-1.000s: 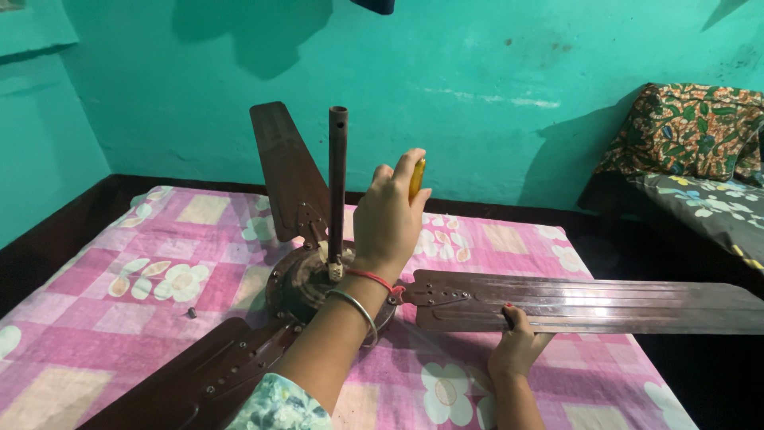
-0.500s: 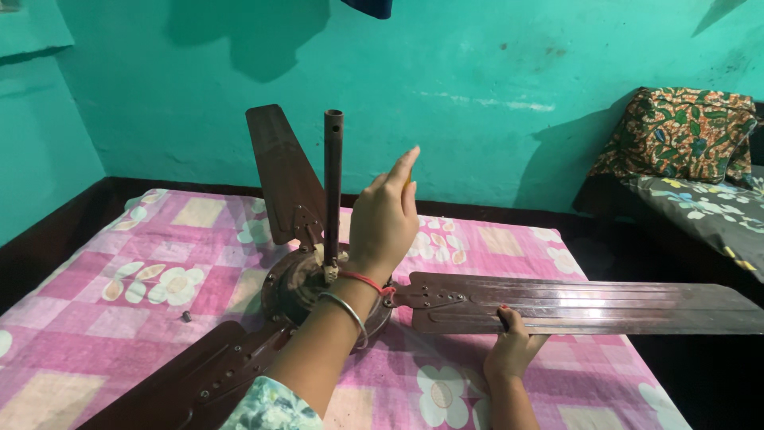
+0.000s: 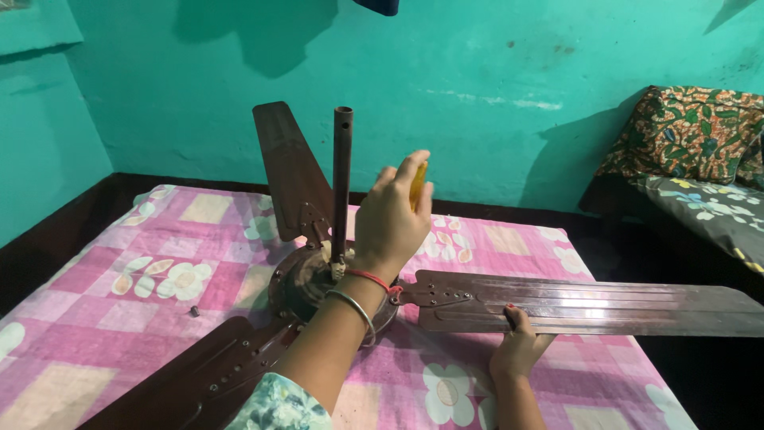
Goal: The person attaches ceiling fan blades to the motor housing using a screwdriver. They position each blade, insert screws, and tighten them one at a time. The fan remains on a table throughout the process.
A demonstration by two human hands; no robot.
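Observation:
A brown ceiling fan lies on a pink checked bedsheet (image 3: 119, 302), its motor hub (image 3: 298, 283) up and its downrod (image 3: 342, 175) standing upright. My left hand (image 3: 390, 223) hovers over the hub's right side, closed around a yellow-handled screwdriver (image 3: 419, 181); the tip is hidden behind the hand. Bangles and a red thread circle that wrist. My right hand (image 3: 519, 344) grips the near edge of the right fan blade (image 3: 589, 306), close to its bracket. A second blade (image 3: 290, 171) points toward the wall, and a third blade (image 3: 199, 378) runs to the lower left.
A small dark screw or nut (image 3: 193, 310) lies on the sheet left of the hub. A teal wall (image 3: 493, 80) stands behind. At the right a bed holds a patterned pillow (image 3: 684, 135) and grey floral cover (image 3: 708, 207). Dark floor borders the sheet.
My left hand's fingers, stretched out half a second ago, have curled back over the yellow handle above the hub. My right hand has stayed on the blade.

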